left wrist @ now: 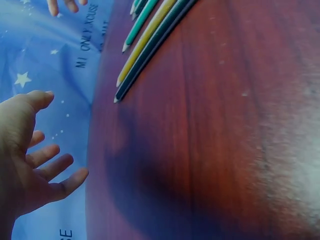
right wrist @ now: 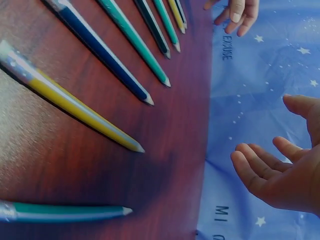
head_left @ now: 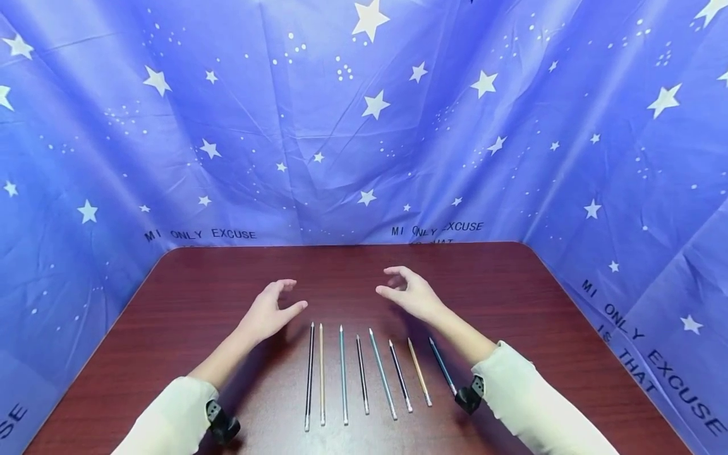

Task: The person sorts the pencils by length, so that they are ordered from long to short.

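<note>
Several pencils lie side by side on the table, tips pointing away from me and eraser ends toward me. Leftmost is a black pencil point(head_left: 309, 379), with a yellow pencil point(head_left: 322, 376) close beside it. A teal pencil point(head_left: 344, 376) follows, and at the far right a dark teal pencil point(head_left: 442, 365) lies slanted near my right wrist. My left hand point(head_left: 270, 314) hovers beyond the left pencils' tips, fingers loosely spread and holding nothing. Over the far right side, my right hand point(head_left: 414, 297) is likewise spread and holds nothing. Another yellow pencil point(right wrist: 85, 112) shows large in the right wrist view.
The dark red wooden table point(head_left: 188, 303) has rounded far corners. A blue curtain point(head_left: 318, 126) printed with white stars and lettering hangs behind it and along both sides. Small black cameras point(head_left: 223, 424) are strapped at both wrists, below pale sleeves point(head_left: 170, 420).
</note>
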